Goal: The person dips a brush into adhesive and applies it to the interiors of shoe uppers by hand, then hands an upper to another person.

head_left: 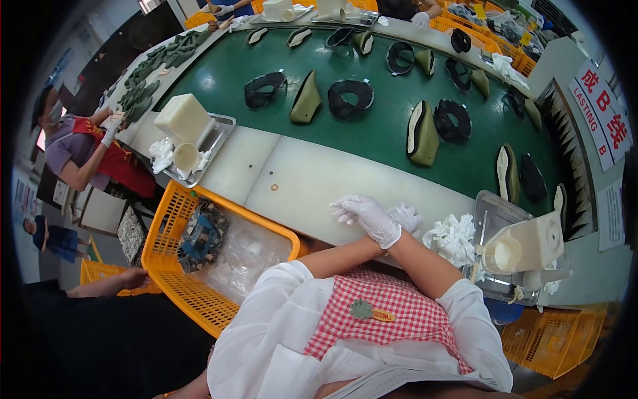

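Note:
My forearms cross over the pale ledge [306, 179] in front of me. My right hand [373, 219], in a white glove, rests on top and points left, fingers loosely stretched with nothing in them. Partly hidden behind it, my left hand [407, 217] lies to the right, its gloved fingers apart and holding nothing visible. Crumpled white cloths [452, 241] lie just right of my left hand. Beyond the ledge, a green conveyor belt [266, 60] carries olive wedge-shaped shoe parts [425, 136] paired with black ring-shaped shoe uppers [454, 121].
At right, a metal tray [488, 209] holds a cream container [541, 239] and a cup. Another tray [216, 136] with a container stands left. A yellow basket [156, 233] holds plastic bags at lower left. A co-worker in a red apron [126, 166] handles pieces at far left.

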`<state>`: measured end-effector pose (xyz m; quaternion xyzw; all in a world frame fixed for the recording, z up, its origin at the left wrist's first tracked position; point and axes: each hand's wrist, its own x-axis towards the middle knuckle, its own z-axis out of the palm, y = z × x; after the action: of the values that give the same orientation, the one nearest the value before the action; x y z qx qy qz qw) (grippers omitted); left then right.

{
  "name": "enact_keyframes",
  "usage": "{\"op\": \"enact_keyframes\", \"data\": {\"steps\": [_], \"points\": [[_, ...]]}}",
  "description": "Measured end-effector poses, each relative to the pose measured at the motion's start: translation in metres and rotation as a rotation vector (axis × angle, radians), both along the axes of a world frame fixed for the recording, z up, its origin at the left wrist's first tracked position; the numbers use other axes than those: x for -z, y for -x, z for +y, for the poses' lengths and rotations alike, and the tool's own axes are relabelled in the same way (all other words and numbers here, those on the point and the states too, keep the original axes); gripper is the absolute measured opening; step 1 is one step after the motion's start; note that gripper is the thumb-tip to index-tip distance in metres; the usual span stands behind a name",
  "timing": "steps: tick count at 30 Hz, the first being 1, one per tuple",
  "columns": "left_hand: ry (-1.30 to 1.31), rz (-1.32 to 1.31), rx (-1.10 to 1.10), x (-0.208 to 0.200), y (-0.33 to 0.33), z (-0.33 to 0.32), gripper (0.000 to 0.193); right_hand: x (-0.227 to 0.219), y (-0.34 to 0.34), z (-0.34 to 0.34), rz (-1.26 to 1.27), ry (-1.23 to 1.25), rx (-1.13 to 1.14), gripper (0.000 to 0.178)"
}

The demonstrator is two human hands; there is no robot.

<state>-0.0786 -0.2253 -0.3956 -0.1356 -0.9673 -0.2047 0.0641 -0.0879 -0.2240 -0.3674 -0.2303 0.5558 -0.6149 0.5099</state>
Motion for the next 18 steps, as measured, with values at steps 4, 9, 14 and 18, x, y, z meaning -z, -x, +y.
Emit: {"op": "enact_keyframes", "data": {"steps": [4,9,14,18], "points": [[0.015,-0.021,0.017,-0.0004,-0.0001,-0.0008,0.029,0.0003,0.0,-0.0003,-0.024,0.0,-0.005,0.025],[-0.015,0.002,0.01,0.0005,-0.0015,-0.0004,0.025,-0.0009,-0.0003,0.0013,-0.009,-0.003,-0.016,0.027],[-0.027,0.009,0.014,-0.0006,-0.0028,-0.0014,0.028,0.0006,0.0015,0.0016,0.0,-0.023,-0.028,0.029],[0.003,-0.035,0.028,-0.0051,0.0,-0.0017,0.028,0.0,0.004,0.0012,0.0,-0.008,-0.031,0.03]]}}
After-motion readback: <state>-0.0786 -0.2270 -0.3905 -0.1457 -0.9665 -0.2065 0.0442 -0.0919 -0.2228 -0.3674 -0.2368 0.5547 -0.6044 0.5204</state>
